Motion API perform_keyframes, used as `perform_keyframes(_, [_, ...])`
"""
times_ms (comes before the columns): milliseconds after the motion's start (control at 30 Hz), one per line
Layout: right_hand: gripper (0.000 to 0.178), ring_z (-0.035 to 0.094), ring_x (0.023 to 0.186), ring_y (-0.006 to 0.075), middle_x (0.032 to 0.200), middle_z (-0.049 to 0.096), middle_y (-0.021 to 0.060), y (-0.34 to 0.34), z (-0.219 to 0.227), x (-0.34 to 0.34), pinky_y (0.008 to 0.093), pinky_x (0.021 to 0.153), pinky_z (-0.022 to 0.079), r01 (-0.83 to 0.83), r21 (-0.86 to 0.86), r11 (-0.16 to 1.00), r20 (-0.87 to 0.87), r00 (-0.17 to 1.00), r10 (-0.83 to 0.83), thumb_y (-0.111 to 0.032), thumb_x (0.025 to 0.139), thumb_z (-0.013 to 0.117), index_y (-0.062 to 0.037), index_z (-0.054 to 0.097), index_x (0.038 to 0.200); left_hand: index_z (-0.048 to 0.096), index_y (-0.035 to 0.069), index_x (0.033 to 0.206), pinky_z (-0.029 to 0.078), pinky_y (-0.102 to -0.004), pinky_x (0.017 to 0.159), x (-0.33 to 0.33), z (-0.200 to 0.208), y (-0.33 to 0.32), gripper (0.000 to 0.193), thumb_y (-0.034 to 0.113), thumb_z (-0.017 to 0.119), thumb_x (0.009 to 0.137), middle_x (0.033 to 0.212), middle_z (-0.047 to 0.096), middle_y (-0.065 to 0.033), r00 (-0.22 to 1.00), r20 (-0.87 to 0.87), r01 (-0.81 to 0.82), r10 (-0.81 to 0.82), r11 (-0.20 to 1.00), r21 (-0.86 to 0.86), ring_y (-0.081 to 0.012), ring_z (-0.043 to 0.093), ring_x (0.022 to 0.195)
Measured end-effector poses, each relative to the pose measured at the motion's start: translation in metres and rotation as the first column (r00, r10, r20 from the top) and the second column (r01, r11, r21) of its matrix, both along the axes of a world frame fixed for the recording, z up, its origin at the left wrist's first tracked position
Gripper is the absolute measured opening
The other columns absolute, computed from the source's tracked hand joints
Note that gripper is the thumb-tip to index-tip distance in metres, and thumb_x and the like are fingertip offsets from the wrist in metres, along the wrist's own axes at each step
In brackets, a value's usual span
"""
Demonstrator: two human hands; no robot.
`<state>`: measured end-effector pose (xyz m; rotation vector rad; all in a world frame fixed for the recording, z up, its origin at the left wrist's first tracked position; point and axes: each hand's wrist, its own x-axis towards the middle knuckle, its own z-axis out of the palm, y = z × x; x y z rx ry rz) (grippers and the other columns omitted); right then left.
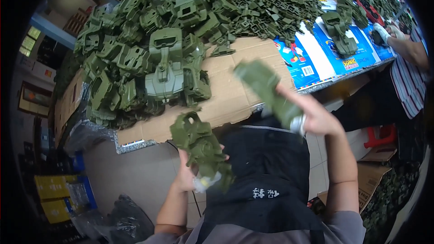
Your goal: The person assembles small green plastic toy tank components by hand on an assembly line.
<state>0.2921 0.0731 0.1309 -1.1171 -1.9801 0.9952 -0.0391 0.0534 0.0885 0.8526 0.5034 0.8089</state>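
Many green parts (149, 40) lay heaped at left on cardboard (230, 81) | left hand (184, 176) grasped a moulded green piece (199, 142), off the table's near edge | right hand (318, 115) gripped a long green piece (266, 86), blurred, tilted, its far end above the cardboard | co-worker's gloved hand (382, 34) was at far right.

Heaps of green plastic parts (176, 63) on a cardboard-covered table (233, 91) and a black apron (266, 167) show a workshop.
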Motion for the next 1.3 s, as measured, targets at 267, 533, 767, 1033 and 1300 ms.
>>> perform_keyframes(267, [0.053,0.049,0.108,0.0375,0.113,0.049,0.0217,0.112,-0.016,-0.015,0.0394,0.094,0.040,0.009,0.242,0.970,0.460,0.879,-0.123,-0.031,0.078,0.065,-0.0114,0.051,0.125,0.015,0.022,0.141,0.049,-0.0464,0.083,-0.023,-0.051,-0.008,0.079,0.043,0.062,0.081,0.123,0.044,-0.0208,0.939,0.282,0.293,-0.197,0.887,-0.357,-0.0367,0.056,0.102])
perform_keyframes(533, [0.027,0.058,0.089,0.0315,0.094,0.058,0.0117,0.182,-0.040,-0.041,0.0393,0.077,0.048,0.093,0.397,0.913,0.511,0.804,-0.304,-0.006,0.073,0.061,-0.0135,0.061,0.098,0.024,0.012,0.139,0.053,-0.0408,0.075,-0.003,-0.074,-0.017,0.068,0.038,0.056,0.086,0.119,0.050,-0.0128,0.978,-0.015,0.169,-0.206,0.843,-0.511,-0.0274,0.061,0.091])
perform_keyframes(767, [0.024,0.065,0.084,0.0244,0.091,0.066,0.0103,0.036,0.003,-0.049,0.0332,0.073,0.051,0.175,0.322,0.930,0.093,0.972,-0.215,-0.007,0.074,0.064,-0.0060,0.062,0.099,0.027,0.008,0.139,0.050,-0.0310,0.082,-0.007,-0.098,-0.023,0.074,0.037,0.062,0.081,0.124,0.049,-0.0103,0.946,-0.142,0.150,-0.292,0.781,-0.606,-0.0187,0.057,0.100])
perform_keyframes(1033, [0.038,0.061,0.074,0.0293,0.078,0.063,0.0153,-0.100,-0.099,-0.085,0.0377,0.067,0.051,0.054,-0.118,0.992,0.283,0.959,-0.019,0.008,0.058,0.054,0.0012,0.062,0.094,0.041,0.003,0.132,0.043,-0.0258,0.089,0.013,-0.102,-0.036,0.058,0.025,0.062,0.083,0.122,0.052,-0.0059,0.900,-0.136,0.281,-0.414,0.790,-0.545,-0.0126,0.052,0.105])
perform_keyframes(1300, [0.035,0.062,0.077,0.0326,0.083,0.063,0.0174,-0.100,-0.115,-0.080,0.0401,0.070,0.050,0.014,-0.235,0.972,0.207,0.978,0.036,0.009,0.060,0.053,0.0005,0.061,0.093,0.047,0.002,0.125,0.044,-0.0252,0.084,0.019,-0.101,-0.039,0.054,0.020,0.067,0.079,0.111,0.058,-0.0030,0.858,-0.251,0.329,-0.449,0.854,-0.404,-0.0096,0.055,0.097])
